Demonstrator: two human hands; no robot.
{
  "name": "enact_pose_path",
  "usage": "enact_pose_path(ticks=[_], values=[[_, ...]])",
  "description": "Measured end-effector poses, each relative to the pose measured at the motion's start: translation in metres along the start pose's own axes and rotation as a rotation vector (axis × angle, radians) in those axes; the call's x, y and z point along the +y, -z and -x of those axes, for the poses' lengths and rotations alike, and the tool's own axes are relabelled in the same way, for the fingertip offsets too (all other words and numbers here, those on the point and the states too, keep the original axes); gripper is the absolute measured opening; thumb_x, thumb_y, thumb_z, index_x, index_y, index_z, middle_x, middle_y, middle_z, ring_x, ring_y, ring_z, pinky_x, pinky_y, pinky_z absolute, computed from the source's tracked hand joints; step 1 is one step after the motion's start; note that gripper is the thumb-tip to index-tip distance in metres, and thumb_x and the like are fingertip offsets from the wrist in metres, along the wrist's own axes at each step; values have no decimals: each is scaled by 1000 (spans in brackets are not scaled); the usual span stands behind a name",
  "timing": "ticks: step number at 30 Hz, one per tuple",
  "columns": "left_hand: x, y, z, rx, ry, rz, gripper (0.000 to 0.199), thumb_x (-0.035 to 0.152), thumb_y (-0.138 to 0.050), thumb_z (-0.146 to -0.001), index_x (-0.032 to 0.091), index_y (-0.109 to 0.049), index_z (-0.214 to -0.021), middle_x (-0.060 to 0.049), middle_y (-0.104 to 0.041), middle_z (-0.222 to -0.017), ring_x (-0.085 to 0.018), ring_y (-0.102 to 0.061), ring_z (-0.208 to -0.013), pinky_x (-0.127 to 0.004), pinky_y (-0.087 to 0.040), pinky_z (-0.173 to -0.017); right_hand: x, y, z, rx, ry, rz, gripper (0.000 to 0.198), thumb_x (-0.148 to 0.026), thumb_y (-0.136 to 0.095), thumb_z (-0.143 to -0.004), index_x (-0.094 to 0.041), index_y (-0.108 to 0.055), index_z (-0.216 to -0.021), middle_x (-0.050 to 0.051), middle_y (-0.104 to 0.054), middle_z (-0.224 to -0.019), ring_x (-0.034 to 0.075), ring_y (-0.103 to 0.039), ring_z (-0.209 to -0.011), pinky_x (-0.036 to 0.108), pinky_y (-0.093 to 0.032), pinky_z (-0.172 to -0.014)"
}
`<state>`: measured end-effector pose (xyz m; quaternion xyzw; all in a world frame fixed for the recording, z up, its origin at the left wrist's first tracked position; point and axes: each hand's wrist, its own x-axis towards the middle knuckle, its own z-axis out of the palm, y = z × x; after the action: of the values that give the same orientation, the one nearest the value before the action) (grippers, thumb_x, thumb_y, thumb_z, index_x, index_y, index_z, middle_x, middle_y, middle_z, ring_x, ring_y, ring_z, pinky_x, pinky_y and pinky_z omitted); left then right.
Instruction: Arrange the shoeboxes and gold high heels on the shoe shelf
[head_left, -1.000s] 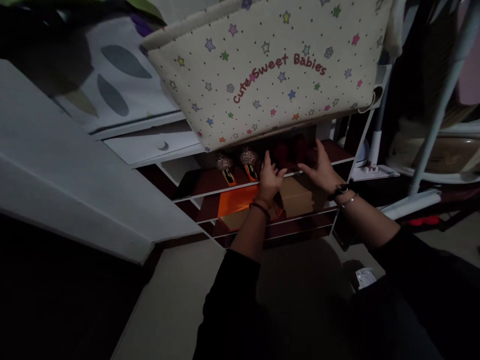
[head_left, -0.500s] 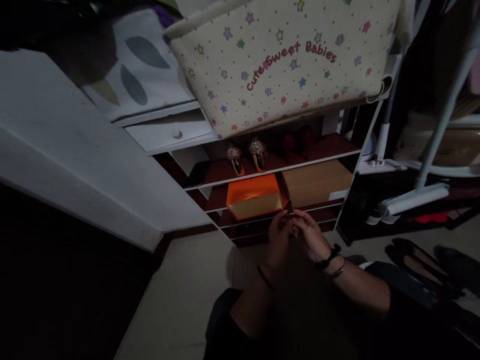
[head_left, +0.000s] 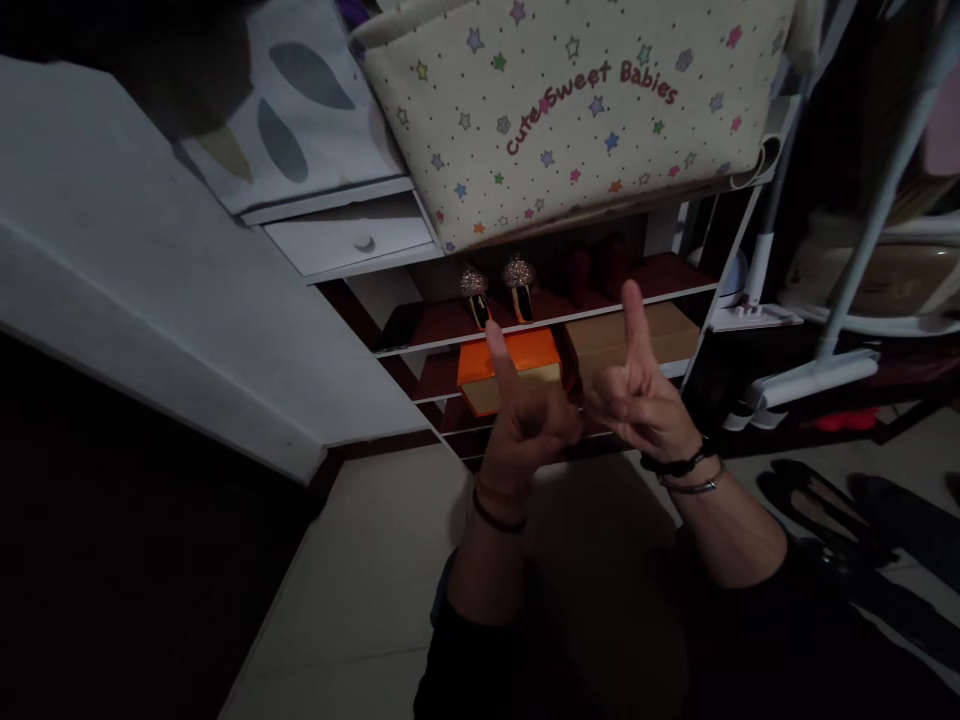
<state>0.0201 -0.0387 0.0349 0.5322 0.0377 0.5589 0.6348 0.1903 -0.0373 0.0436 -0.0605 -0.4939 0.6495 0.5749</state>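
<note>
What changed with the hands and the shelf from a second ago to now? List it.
Both hands pulled back from the upper shelf, met low in front of the rack, and now the left hand and right hand are raised, each with one finger pointing up, holding nothing. The glittery shoes, orange box and brown box stayed where they were.
</note>
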Motion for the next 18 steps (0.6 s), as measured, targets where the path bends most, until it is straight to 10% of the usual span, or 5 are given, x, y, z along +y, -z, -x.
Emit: enact_pose_path(ticks=[18], values=[[11,-4,21,-98,37,-30,133,34,-89,-78,55,11,-163,14,-41,-56,-6,-29,-42,-20,-37,-48,-2,-5,20,-122,70,49,110,-29,-85,-80,-54,-19,-165,-15,-34,-52,10,-22,-43,26,-29,-46]])
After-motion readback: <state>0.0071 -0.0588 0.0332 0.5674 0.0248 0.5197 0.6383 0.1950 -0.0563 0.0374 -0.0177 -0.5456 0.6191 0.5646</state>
